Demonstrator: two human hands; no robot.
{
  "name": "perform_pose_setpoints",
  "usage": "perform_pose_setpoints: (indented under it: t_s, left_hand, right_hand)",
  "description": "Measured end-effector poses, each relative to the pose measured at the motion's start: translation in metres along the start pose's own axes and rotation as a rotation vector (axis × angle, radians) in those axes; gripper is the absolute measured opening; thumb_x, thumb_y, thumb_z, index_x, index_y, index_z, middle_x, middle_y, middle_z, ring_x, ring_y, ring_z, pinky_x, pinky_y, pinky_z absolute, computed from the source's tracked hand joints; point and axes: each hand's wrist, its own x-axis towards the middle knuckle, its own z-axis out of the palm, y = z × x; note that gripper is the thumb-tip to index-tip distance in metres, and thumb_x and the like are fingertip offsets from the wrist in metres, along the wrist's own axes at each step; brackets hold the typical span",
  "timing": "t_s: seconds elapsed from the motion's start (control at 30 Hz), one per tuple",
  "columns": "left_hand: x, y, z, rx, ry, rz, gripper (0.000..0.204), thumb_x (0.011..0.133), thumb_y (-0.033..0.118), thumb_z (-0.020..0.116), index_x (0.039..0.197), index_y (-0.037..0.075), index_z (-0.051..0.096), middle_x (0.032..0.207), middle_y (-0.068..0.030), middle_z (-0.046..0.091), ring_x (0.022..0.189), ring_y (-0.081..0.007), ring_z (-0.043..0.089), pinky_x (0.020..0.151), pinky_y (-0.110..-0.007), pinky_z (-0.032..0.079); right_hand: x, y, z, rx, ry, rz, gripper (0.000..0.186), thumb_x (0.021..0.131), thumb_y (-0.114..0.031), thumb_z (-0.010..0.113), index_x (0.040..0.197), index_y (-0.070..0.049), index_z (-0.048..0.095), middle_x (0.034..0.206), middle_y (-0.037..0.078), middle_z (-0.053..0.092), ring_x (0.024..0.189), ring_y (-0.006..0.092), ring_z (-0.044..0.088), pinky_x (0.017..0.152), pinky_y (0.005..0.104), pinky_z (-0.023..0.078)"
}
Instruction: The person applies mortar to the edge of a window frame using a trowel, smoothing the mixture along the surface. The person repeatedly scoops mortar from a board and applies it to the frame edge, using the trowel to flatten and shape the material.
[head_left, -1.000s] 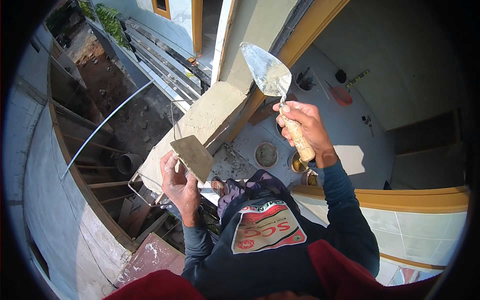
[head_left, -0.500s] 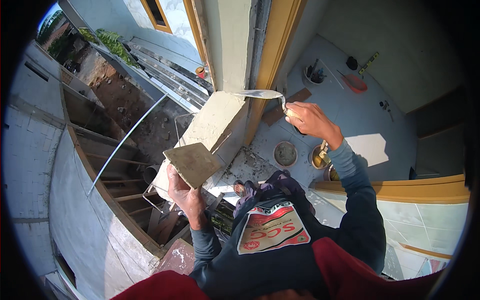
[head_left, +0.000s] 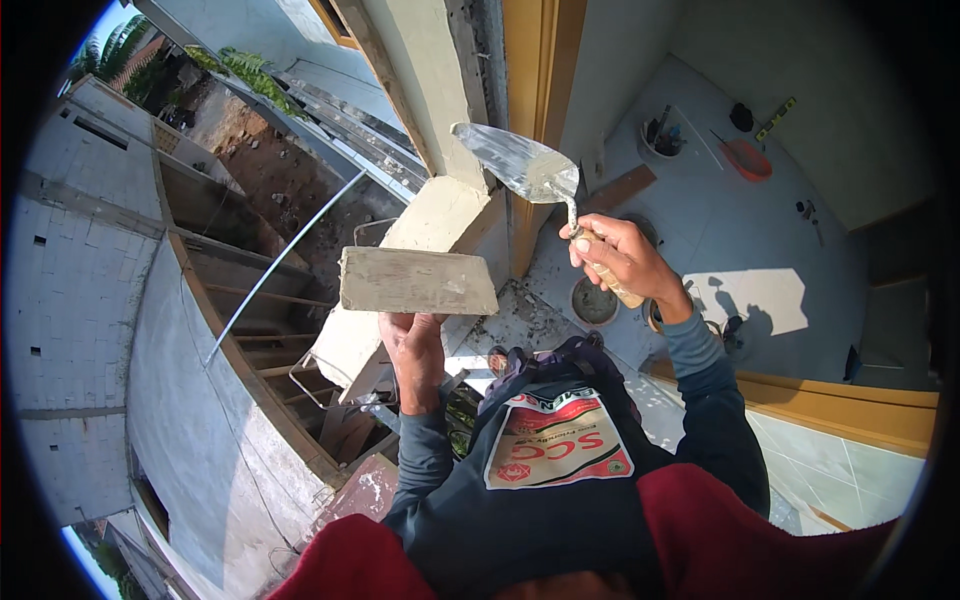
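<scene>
At 10 o'clock from the shirt patch point(head_left: 557, 440), left hand point(head_left: 415, 350): clasps the flat grey board point(head_left: 418, 282) from below, finger ends hidden behind it.
Between 12 and 1 o'clock, right hand point(head_left: 622, 255): wraps round the wooden handle of the trowel point(head_left: 530, 175), no slack to see in the grip.
Trowel-and-board work: looks like mortar handling, both tools raised, no spreading visible; seems to call for a steady left wrist and a controlled turn of the right one.
Board: hangs between 10 and 11 o'clock, lengthwise from 9 to 3; touching the plastered ledge point(head_left: 435, 215) or apart, cannot tell.
Trowel: points tip-first toward 10 o'clock, handle end between 4 and 5, stretching diagonally along its length.
Ledge: slants from 7 toward 1 o'clock behind the board.
Mortar bucket point(head_left: 588, 321): stands on the tiled floor point(head_left: 710, 235), below the trowel handle.
Ochre door frame point(head_left: 540, 80): rises behind the blade at 12 o'clock.
Red basin point(head_left: 752, 168): rests far off at 1 o'clock, near the yellow spirit level point(head_left: 776, 118).
</scene>
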Motion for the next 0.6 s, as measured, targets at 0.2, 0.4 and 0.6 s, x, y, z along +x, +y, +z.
perform_pose_setpoints:
  t_s: [0.2, 0.4, 0.6]
  left_hand:
    - [-0.001, 0.001, -0.013, 0.046, 0.071, 0.045, 0.056, 0.090, 0.007, 0.069, 0.136, -0.004, 0.039, 0.131, -0.0186, 0.054, 0.117, -0.0286, 0.060, 0.094, -0.043, 0.054]
    - [-0.003, -0.001, -0.021, 0.088, 0.092, 0.034, 0.056, 0.090, 0.006, 0.069, 0.136, -0.004, 0.040, 0.130, -0.0169, 0.055, 0.115, -0.0268, 0.060, 0.094, -0.041, 0.054]
    - [-0.002, -0.001, -0.016, 0.146, 0.135, 0.064, 0.052, 0.089, 0.010, 0.068, 0.131, -0.010, 0.045, 0.123, -0.0215, 0.060, 0.110, -0.0328, 0.064, 0.095, -0.051, 0.053]
  right_hand:
    - [0.001, 0.059, 0.042, 0.162, 0.001, 0.303, 0.032, 0.099, -0.028, 0.059, 0.110, 0.002, 0.058, 0.078, 0.003, 0.058, 0.053, 0.0078, 0.055, 0.043, 0.0240, 0.046]
    - [0.010, 0.063, 0.047, 0.440, 0.013, 0.454, 0.036, 0.099, -0.031, 0.058, 0.111, 0.003, 0.059, 0.079, 0.005, 0.058, 0.052, 0.0097, 0.056, 0.042, 0.0248, 0.047]
    - [0.013, 0.056, 0.035, 0.509, 0.015, 0.464, 0.037, 0.099, -0.029, 0.057, 0.111, 0.005, 0.060, 0.079, 0.006, 0.058, 0.052, 0.0101, 0.055, 0.042, 0.0240, 0.046]
